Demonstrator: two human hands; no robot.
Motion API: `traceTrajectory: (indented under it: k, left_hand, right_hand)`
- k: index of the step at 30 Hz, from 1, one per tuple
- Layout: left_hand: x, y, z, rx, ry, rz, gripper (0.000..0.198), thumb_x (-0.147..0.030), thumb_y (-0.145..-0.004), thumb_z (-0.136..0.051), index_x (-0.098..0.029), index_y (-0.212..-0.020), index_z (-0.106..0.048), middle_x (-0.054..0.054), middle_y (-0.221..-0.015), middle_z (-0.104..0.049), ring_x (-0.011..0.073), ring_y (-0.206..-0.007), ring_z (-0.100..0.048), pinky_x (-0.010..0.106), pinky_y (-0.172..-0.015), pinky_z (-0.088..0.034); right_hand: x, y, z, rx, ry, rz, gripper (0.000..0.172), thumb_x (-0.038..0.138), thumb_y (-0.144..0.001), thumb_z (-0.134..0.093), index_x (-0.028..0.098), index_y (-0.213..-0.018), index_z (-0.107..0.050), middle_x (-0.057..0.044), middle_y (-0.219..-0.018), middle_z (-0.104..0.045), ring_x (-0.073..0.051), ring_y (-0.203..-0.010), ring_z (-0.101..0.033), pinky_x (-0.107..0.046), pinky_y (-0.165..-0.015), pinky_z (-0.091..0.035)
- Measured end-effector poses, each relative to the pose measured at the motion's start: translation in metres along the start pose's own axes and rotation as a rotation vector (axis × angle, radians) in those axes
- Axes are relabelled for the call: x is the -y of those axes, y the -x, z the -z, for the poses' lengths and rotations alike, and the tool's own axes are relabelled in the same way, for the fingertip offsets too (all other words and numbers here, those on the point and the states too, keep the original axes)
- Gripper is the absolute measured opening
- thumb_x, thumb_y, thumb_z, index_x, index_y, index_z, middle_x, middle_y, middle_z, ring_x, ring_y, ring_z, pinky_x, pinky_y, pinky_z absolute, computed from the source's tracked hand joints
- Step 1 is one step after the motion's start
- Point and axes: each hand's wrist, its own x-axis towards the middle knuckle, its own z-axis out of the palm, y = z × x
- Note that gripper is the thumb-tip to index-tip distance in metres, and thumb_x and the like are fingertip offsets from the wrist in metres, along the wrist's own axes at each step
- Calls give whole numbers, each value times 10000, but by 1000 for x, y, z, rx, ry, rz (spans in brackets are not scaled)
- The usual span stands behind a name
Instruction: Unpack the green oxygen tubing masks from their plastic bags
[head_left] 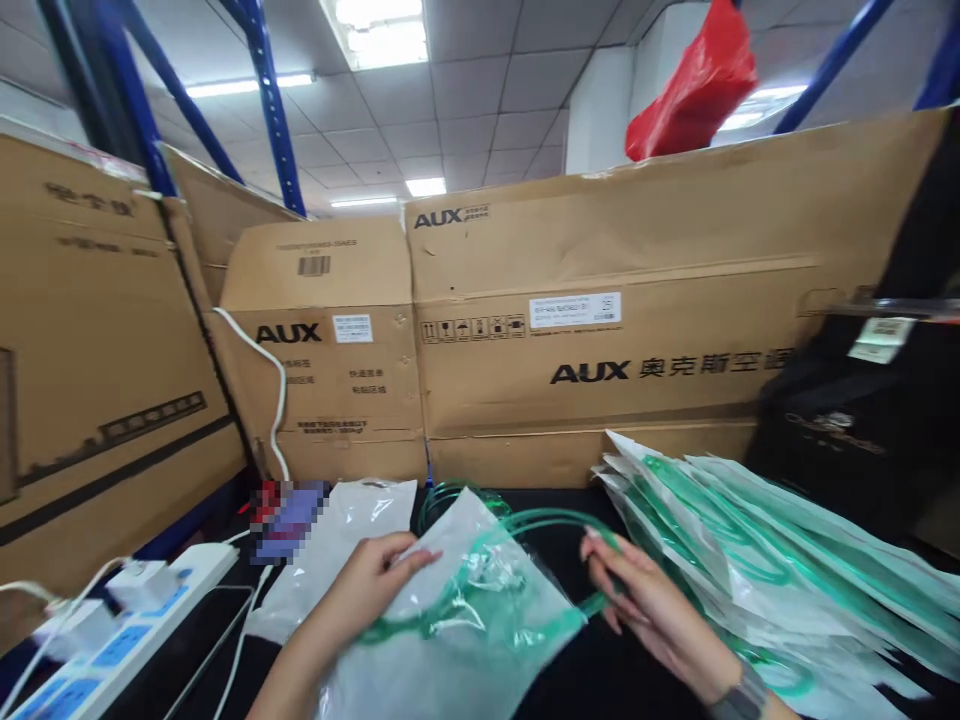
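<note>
In the head view, my left hand grips the edge of a clear-fronted white pouch, thumb on top. A bundle of green plastic shows through the pouch, its details blurred by glare. My right hand pinches a loop of green tubing, which arches out from the pouch's upper side. More coiled green tubing lies just behind the pouch. To the right of my right hand is a stack of similar pouches with green tubing inside.
A flat white pouch lies at the back left, with a partly blurred purple packet beside it. A white power strip with plugs and cables runs along the left. Cardboard panels wall the back; a black bag stands right.
</note>
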Motion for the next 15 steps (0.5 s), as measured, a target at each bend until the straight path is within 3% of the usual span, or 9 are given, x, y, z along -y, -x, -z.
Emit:
traceTrajectory:
  k: [4,9,13,15]
  left_hand:
    - [3,2,26,-131,29,29,353,-466,-770,-468,-172,-577,-486,-64,-577,-288,107,-559,-298,221,-504,-237]
    - [10,4,39,-197,57,80,342,-452,-708,-566,-146,-556,-587,-66,-524,-347,96,-517,-326,215,-481,-244]
    - [19,9,52,-321,50,130,365,-472,-721,-547,-133,-696,-682,-25,-557,-536,118,-524,-449,218,-492,-320]
    - [27,11,61,-431,23,158,424,-492,-750,-499,-122,-828,-691,26,-680,-635,160,-624,-541,232,-545,-385]
  right_hand:
    - [1,-6,6,-186,-92,111,330,465,-690,-672,190,-821,-547,109,-475,-421,10,-307,-209,-143,-367,-393]
    - [5,-2,9,-362,-148,124,378,463,-598,-732,214,-823,-556,114,-479,-429,15,-302,-252,-111,-354,-366]
    - [13,-2,13,-492,-181,97,233,363,-652,-682,226,-795,-562,103,-498,-447,-11,-354,-370,-129,-467,-461]
    - [13,-4,14,-504,-177,52,179,316,-661,-651,227,-789,-564,87,-525,-471,-40,-412,-448,-157,-512,-489]
